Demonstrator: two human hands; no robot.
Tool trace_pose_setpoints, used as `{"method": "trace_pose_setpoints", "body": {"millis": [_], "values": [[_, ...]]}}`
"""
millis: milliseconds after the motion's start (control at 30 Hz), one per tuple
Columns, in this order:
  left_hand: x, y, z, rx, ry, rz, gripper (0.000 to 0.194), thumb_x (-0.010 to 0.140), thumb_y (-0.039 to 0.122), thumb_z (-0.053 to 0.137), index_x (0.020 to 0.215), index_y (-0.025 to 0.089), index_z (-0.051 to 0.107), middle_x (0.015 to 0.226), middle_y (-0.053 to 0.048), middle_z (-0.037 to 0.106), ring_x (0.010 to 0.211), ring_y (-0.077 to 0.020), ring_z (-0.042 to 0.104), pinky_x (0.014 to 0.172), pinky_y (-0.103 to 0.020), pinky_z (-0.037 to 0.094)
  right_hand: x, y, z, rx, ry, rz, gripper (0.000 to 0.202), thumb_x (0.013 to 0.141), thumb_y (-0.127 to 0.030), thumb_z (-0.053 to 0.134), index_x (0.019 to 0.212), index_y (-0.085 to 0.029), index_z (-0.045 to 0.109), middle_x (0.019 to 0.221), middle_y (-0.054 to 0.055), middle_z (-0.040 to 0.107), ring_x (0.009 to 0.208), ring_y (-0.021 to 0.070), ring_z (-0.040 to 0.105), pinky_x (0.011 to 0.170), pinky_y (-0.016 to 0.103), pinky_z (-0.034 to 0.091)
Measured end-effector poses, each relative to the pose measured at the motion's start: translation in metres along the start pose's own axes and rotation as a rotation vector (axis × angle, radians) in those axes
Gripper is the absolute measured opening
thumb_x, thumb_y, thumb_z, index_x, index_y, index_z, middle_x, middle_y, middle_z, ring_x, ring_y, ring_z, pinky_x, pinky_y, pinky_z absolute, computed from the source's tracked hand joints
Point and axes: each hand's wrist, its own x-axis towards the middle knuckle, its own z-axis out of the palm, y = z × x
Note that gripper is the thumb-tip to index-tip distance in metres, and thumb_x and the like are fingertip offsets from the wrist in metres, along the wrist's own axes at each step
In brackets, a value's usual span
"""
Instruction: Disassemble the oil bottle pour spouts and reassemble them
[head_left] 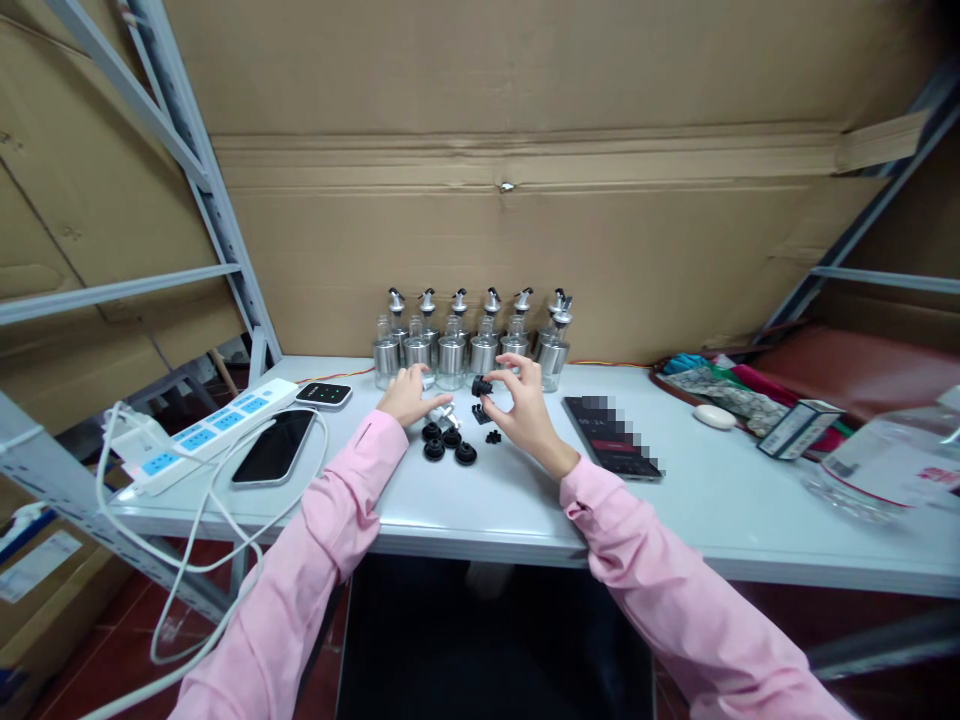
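Observation:
My right hand (pixel 523 408) pinches a black plastic stopper (pixel 481 386) between thumb and fingertips, just above the table. To its left, my left hand (pixel 409 396) reaches over a small pile of silvery pourer caps (pixel 447 417), its thumb and fingers apart. The fingers partly hide those caps. Several round black stoppers (pixel 451 438) lie in front of the pile. Small black pieces (pixel 493 437) and other black parts (pixel 480 413) rest below my right hand. Behind both hands stand rows of glass bottles with steel sleeves (pixel 451 357); some have pourer tops (pixel 460 300), while several in front have bare necks.
On the left of the table (pixel 480 510) are a power strip (pixel 217 432), a phone (pixel 274 447), a small black device (pixel 324 396) and looping white cables (pixel 202 500). A large phone (pixel 613 438), a white oval object (pixel 714 416), a small box (pixel 799 430) and a clear plastic container (pixel 885 460) lie to the right.

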Motion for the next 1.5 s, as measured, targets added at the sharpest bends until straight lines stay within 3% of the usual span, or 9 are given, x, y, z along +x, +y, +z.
{"method": "trace_pose_setpoints", "body": {"millis": [100, 200, 467, 700, 967, 1133, 1267, 1500], "values": [[0.001, -0.004, 0.009, -0.035, -0.054, 0.012, 0.077, 0.072, 0.058, 0.057, 0.128, 0.012, 0.03, 0.129, -0.018, 0.04, 0.123, -0.0317, 0.034, 0.1, -0.046, 0.028, 0.0, 0.001, 0.0, -0.001, -0.01, 0.002, 0.018, 0.075, -0.02, 0.056, 0.093, -0.023, 0.056, 0.114, 0.009, 0.045, 0.107, 0.0271, 0.043, 0.093, 0.047, 0.037], [0.002, -0.006, 0.017, -0.029, -0.093, -0.006, 0.081, 0.072, 0.06, 0.055, 0.132, 0.012, 0.027, 0.13, -0.018, 0.038, 0.125, -0.0324, 0.03, 0.102, -0.049, 0.025, -0.001, 0.001, 0.001, -0.011, -0.018, -0.001, 0.017, 0.076, -0.02, 0.056, 0.092, -0.022, 0.055, 0.114, 0.01, 0.045, 0.107, 0.0267, 0.043, 0.093, 0.046, 0.037], [0.007, -0.015, 0.025, -0.03, -0.143, 0.148, 0.061, 0.071, 0.058, 0.058, 0.118, 0.019, 0.049, 0.119, -0.01, 0.046, 0.116, -0.0283, 0.043, 0.1, -0.044, 0.032, -0.001, 0.002, 0.002, -0.013, -0.066, -0.009, 0.018, 0.077, -0.021, 0.055, 0.095, -0.022, 0.058, 0.11, 0.01, 0.05, 0.106, 0.0262, 0.044, 0.09, 0.045, 0.038], [0.014, -0.021, 0.03, -0.1, -0.143, 0.14, 0.046, 0.077, 0.045, 0.057, 0.115, 0.018, 0.053, 0.11, -0.008, 0.052, 0.097, -0.0218, 0.055, 0.093, -0.037, 0.041, -0.004, 0.008, 0.006, 0.014, -0.299, -0.081, 0.023, 0.078, -0.014, 0.051, 0.099, -0.02, 0.059, 0.095, 0.006, 0.061, 0.093, 0.0225, 0.049, 0.079, 0.038, 0.04], [0.01, -0.019, 0.029, -0.077, -0.127, 0.17, 0.054, 0.074, 0.043, 0.061, 0.121, 0.019, 0.049, 0.117, -0.009, 0.047, 0.111, -0.0248, 0.049, 0.1, -0.039, 0.036, -0.011, 0.009, 0.011, -0.017, -0.561, -0.101, 0.029, 0.074, -0.007, 0.054, 0.099, -0.019, 0.062, 0.09, 0.006, 0.062, 0.089, 0.0207, 0.05, 0.079, 0.036, 0.04], [0.009, -0.018, 0.027, -0.087, -0.144, 0.251, 0.049, 0.078, 0.04, 0.059, 0.123, 0.024, 0.051, 0.115, -0.007, 0.046, 0.11, -0.0227, 0.05, 0.101, -0.037, 0.036, -0.012, 0.009, 0.012, 0.019, -0.604, -0.094, 0.033, 0.076, -0.01, 0.056, 0.107, -0.02, 0.061, 0.094, 0.006, 0.062, 0.091, 0.0203, 0.052, 0.08, 0.036, 0.041], [0.011, -0.019, 0.028, -0.113, -0.156, 0.208, 0.043, 0.08, 0.036, 0.056, 0.119, 0.018, 0.054, 0.114, -0.009, 0.046, 0.107, -0.022, 0.051, 0.1, -0.036, 0.037, -0.011, 0.008, 0.01, 0.001, -0.584, -0.067, 0.024, 0.077, -0.01, 0.055, 0.096, -0.021, 0.065, 0.092, 0.006, 0.062, 0.091, 0.0204, 0.052, 0.081, 0.036, 0.039], [0.013, -0.021, 0.032, -0.098, -0.142, 0.172, 0.049, 0.076, 0.036, 0.059, 0.12, 0.018, 0.05, 0.12, -0.01, 0.042, 0.112, -0.0246, 0.049, 0.104, -0.037, 0.034, -0.01, 0.005, 0.009, 0.005, -0.677, -0.022, 0.023, 0.072, -0.011, 0.057, 0.091, -0.019, 0.067, 0.089, 0.006, 0.063, 0.087, 0.0192, 0.054, 0.08, 0.032, 0.039]]}}
